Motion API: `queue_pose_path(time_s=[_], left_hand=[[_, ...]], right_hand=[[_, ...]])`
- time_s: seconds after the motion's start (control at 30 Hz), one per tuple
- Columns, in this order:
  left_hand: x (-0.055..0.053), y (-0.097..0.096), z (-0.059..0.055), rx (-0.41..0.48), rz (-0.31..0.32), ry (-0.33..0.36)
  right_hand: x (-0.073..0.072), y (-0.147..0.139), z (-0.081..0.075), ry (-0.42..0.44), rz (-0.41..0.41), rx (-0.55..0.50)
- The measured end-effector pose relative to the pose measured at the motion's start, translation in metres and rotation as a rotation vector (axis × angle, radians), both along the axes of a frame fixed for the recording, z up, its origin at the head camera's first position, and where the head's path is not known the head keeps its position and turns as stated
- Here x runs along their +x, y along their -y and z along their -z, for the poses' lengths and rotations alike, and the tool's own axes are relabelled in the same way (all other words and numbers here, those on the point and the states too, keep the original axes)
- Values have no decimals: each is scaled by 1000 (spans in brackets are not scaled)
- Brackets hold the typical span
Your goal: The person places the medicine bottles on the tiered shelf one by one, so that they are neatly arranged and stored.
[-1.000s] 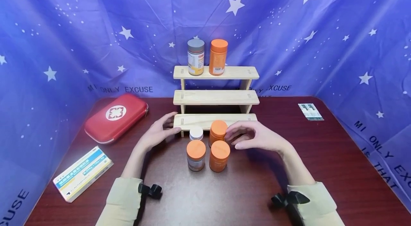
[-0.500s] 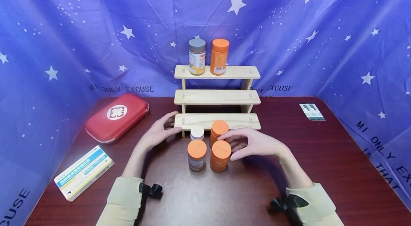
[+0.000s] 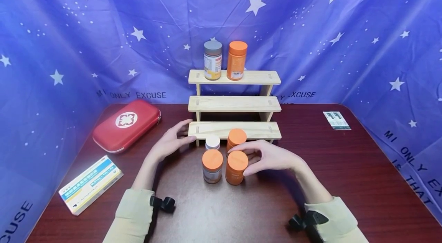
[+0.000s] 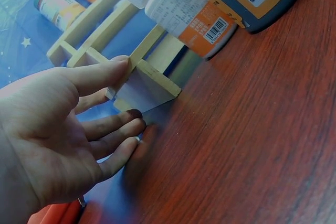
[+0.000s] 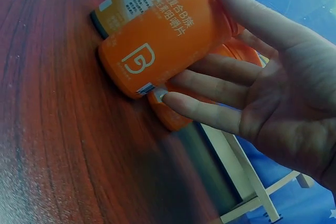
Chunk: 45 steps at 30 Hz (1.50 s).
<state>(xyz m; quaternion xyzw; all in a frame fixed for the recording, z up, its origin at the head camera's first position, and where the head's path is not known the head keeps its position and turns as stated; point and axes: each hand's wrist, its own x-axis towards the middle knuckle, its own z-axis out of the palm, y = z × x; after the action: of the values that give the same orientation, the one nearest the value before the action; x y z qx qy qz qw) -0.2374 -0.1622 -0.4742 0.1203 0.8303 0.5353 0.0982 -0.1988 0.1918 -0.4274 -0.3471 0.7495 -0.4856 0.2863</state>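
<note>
Left hand (image 3: 169,144) lay low over the table (image 3: 262,212), forearm angled in from the lower left, fingers straight and relaxed, holding nothing. Thumb tip touched the left end of the bottom step of the wooden rack (image 3: 235,130); the left wrist view showed the other fingers (image 4: 113,129) lying by the rack's foot.

Four bottles stood in a tight cluster just in front of the rack: a small white-capped bottle (image 3: 212,142) and an orange bottle (image 3: 236,138) behind, an orange-lidded jar (image 3: 212,165) front left, and the front orange bottle (image 3: 236,167) front right. That last one was all orange, cap included, upright, with a white logo and label print on its side.

Right hand (image 3: 272,156) came in from the lower right, wrist raised. Its fingers were curled around the front orange bottle: thumb over the far side near the cap, fingertips (image 5: 173,98) against the right side and near the base. The bottle was standing on the table.
</note>
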Motion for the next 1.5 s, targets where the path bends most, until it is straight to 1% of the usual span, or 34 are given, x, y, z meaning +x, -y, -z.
queue_pose_path(time_s=[0.23, 0.5, 0.67, 0.8, 0.97, 1.1, 1.3, 1.43, 1.5], left_hand=[[-2, -1, -2, -5, 2, -8], [0, -1, -2, -19, 2, -4], [0, -1, -1, -16, 4, -10], [0, -1, 0, -21, 3, -13], [-1, -1, 0, -23, -3, 4], [-1, 0, 0, -16, -8, 17], [-1, 0, 0, -17, -6, 16], [-2, 0, 0, -19, -6, 10], [-1, -1, 1, -21, -3, 10]], right_hand=[[-1, -2, -2, -11, -6, 3], [-1, -12, -6, -23, -19, -16], [-2, -23, -12, -75, 0, -17], [-5, -35, -19, -118, 22, -57], [-8, -50, -29, -180, 60, -117], [-10, -60, -34, -240, 111, -145], [-10, -70, -38, -253, 173, -236], [-10, -72, -38, -264, 264, -290], [-10, -73, -37, -263, 292, -338]])
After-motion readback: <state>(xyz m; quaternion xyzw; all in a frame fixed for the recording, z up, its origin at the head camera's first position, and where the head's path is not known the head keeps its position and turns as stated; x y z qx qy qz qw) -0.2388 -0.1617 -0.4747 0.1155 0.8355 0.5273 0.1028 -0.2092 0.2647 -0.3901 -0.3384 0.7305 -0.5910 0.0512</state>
